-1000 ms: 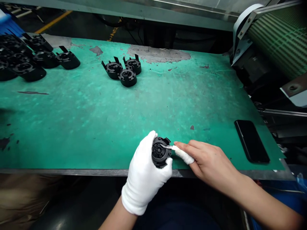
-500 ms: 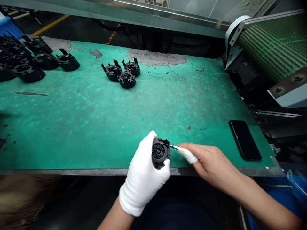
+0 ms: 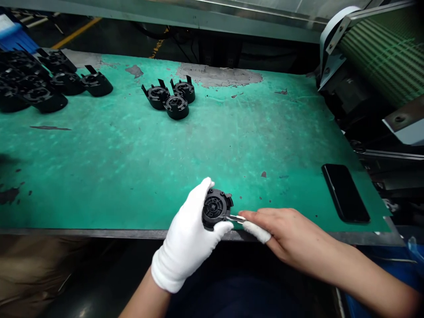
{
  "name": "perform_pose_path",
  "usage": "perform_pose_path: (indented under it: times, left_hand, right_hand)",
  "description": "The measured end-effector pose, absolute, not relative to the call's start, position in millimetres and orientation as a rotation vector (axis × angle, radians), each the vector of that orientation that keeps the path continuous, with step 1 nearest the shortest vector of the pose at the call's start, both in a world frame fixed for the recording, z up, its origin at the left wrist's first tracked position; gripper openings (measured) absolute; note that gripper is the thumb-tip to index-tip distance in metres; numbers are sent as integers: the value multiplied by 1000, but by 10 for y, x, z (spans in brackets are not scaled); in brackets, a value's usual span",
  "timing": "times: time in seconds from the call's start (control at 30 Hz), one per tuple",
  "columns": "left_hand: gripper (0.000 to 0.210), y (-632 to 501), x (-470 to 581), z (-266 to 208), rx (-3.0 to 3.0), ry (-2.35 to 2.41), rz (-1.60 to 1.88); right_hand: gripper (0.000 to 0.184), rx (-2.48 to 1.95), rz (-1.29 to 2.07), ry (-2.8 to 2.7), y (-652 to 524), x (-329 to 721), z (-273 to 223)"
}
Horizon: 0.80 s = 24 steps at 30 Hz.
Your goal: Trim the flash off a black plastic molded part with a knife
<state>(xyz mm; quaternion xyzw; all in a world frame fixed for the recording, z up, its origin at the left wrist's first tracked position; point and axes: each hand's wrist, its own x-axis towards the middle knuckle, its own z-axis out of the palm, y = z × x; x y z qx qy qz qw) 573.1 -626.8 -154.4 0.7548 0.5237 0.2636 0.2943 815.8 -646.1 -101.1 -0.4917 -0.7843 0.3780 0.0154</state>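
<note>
The round black part (image 3: 214, 207) is held up by the near edge of the green table (image 3: 132, 163), around the middle, with its ribbed face showing. It's cupped in the gloved left hand (image 3: 188, 234): fingers curled round the far left side, thumb hooked along the near side, though how hard it's being squeezed can't be told. In the right hand (image 3: 291, 234), bare except for a white thumb cover (image 3: 256, 231), a thin metal tool (image 3: 236, 218) is pinched narrow between thumb and forefinger, its tip at the part's right rim, on the near side. Whether that tip is a blade or something blunter can't be made out. For a neat job, the part should probably be gripped firmly so it can't twist, and light strokes are likely safer than hard pushes, since a slip could easily be taken by the gloved thumb right beside the tip. A low angle would probably spare the rim from gouges too. Three similar parts (image 3: 177, 107) are grouped on the far side, a bigger bunch (image 3: 43, 95) is set far left, and a phone (image 3: 346, 193) is laid on the right.
</note>
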Motion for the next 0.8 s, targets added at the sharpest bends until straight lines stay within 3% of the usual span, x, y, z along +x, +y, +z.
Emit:
perform_pose_path:
  times: [0.2,0.33,0.8]
  left_hand:
    - [89,-6258,5700,-1530,2014,1356,690]
    - [88,-6240,5681,-1522,2020,1323,645]
    - [88,-6176,5656,-1507,2010,1264,602]
  right_hand:
    - [64,-1568,1118,-2452,-6452,8180,-1020]
    - [59,-1534,1229,-2486,-6419,8172,-972]
    - [59,-1486,1132,-2508,-6355,8155,-991]
